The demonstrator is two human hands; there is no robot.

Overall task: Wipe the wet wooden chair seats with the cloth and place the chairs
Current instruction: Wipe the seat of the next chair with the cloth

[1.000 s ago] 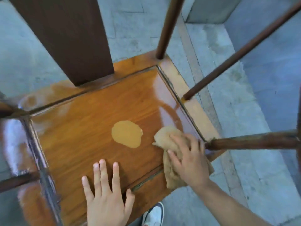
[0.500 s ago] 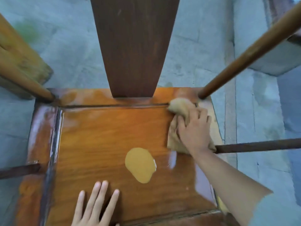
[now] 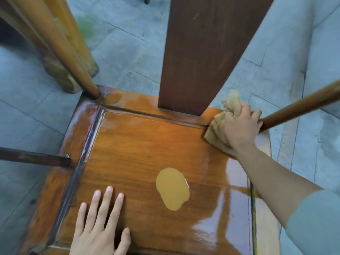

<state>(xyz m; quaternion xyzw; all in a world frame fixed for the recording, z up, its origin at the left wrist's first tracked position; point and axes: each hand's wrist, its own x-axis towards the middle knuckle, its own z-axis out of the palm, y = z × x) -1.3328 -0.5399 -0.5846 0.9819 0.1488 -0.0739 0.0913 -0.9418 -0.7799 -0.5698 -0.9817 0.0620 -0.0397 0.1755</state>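
A glossy wooden chair seat (image 3: pixel 132 162) fills the view, wet and shiny along its left and right borders. A pale yellow patch (image 3: pixel 173 188) sits near the seat's middle. My right hand (image 3: pixel 239 126) grips a bunched tan cloth (image 3: pixel 217 131) at the seat's far right corner, beside the right round post (image 3: pixel 301 107). My left hand (image 3: pixel 99 223) lies flat on the near part of the seat, fingers straight and spread. The dark backrest slat (image 3: pixel 207 52) rises from the far edge.
A left round post (image 3: pixel 70 57) stands at the far left corner, with a thick wooden leg of other furniture (image 3: pixel 60 74) just behind it. A dark armrest rail (image 3: pixel 33 159) juts in from the left. Grey stone paving (image 3: pixel 128 43) surrounds the chair.
My right hand has carried the cloth from the seat's near right edge up along the right side into the far right corner. My left hand stays flat on the near seat.
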